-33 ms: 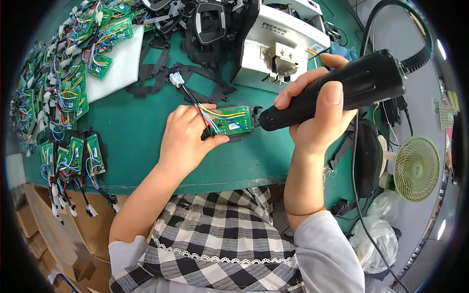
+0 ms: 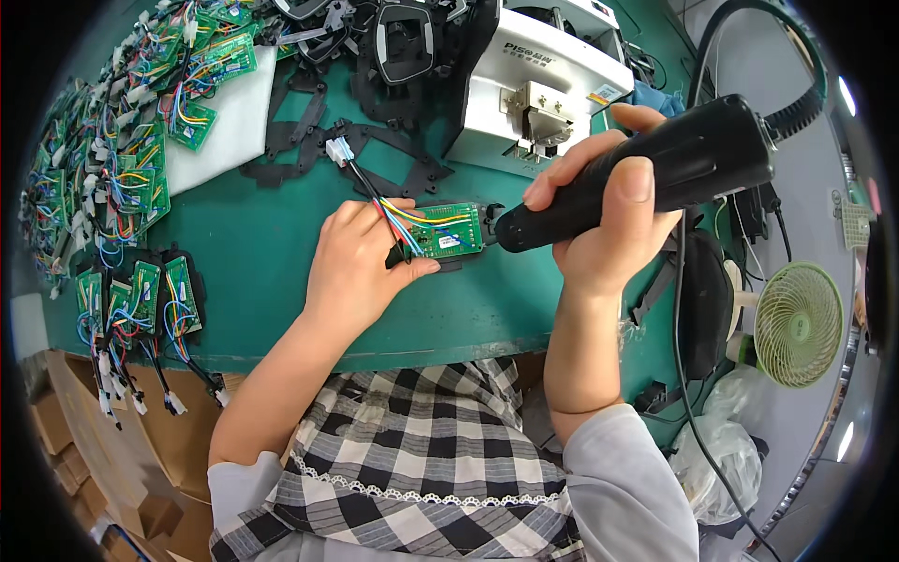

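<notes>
In the middle of the table, my left hand [image 2: 354, 260] is closed around the left end of a green circuit board [image 2: 454, 231], thumb on the near edge and fingers on the far one. Beneath the board lies a black plastic frame [image 2: 491, 217], mostly hidden. Coloured wires [image 2: 389, 212] run over the board to a white connector [image 2: 337, 152] beyond my fingers. My right hand [image 2: 609, 220] grips a black corded electric screwdriver [image 2: 655, 173], tilted, its nose at the frame's right end. Its bit cannot be seen.
Piled circuit boards with wires [image 2: 112, 169] fill the far left, some on a white foam sheet [image 2: 220, 140]. Several framed boards [image 2: 145, 295] lie at the left front edge, connectors hanging over. Black plastic frames [image 2: 403, 164] and a white machine [image 2: 543, 84] stand beyond; a green fan [image 2: 799, 323] is right.
</notes>
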{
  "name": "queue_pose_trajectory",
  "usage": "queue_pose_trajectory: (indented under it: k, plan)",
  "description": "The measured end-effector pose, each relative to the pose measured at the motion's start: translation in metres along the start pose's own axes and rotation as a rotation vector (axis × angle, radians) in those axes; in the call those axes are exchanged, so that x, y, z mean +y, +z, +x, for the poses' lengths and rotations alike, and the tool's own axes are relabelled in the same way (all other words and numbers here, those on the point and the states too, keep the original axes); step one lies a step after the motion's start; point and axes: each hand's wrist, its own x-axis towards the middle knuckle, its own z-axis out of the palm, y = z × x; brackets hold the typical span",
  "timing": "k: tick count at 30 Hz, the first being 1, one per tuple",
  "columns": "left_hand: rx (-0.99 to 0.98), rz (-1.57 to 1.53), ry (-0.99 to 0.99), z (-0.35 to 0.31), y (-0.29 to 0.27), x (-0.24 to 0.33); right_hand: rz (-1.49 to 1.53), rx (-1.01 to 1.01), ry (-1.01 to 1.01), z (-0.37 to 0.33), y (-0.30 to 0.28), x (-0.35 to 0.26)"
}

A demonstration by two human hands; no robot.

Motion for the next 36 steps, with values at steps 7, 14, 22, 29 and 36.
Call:
queue_pose_trajectory:
  k: [7,14,22,29,36]
  plan:
    - [0.0,-0.024,0.007,0.002,-0.002,0.001,0.034,0.02,-0.026,-0.006,0.002,-0.002]
    - [-0.015,-0.009,0.014,0.002,-0.003,0.002,0.155,0.076,-0.05,-0.015,0.005,0.006]
    - [-0.086,-0.044,-0.001,0.002,-0.01,0.0,0.048,-0.11,-0.023,-0.021,-0.006,0.007]
    - [-0.078,-0.097,-0.046,-0.001,-0.01,0.0,0.054,0.288,-0.192,0.044,-0.018,-0.017]
    - [0.044,-0.287,-0.156,-0.002,-0.007,0.006,-0.093,0.197,-0.306,0.07,-0.011,-0.014]
